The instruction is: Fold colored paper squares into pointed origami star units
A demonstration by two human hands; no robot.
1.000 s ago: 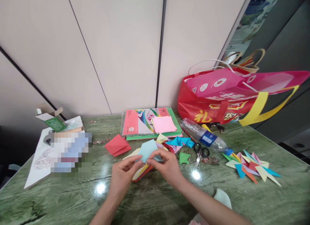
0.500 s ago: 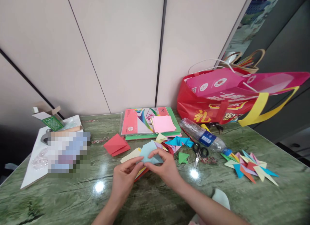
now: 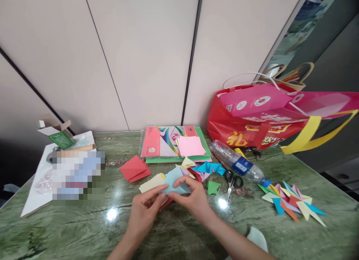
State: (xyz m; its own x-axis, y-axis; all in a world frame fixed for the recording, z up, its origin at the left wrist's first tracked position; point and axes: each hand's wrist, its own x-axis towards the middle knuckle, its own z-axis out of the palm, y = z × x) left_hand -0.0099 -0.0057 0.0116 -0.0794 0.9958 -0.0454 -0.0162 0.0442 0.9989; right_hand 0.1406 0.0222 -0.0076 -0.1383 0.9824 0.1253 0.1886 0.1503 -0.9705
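Between both hands is a light blue sheet of folded paper, held up over the table near the middle. My left hand pinches its lower left corner between thumb and fingers. On its right side, my right hand grips the paper with thumb and bent index finger. Behind and below it lie cream paper pieces and other coloured folded papers, partly hidden. A red folded paper rests to the left. Blue folded paper and a small green folded piece lie to the right.
Black-handled scissors, a plastic bottle and a multicoloured paper star are on the right. A paper pack with pink squares lies at the back. A red bag stands back right; a white board is left.
The view has shifted slightly. Both hands keep hold of the light blue paper, with only a small change in the fingers and in the paper's angle.
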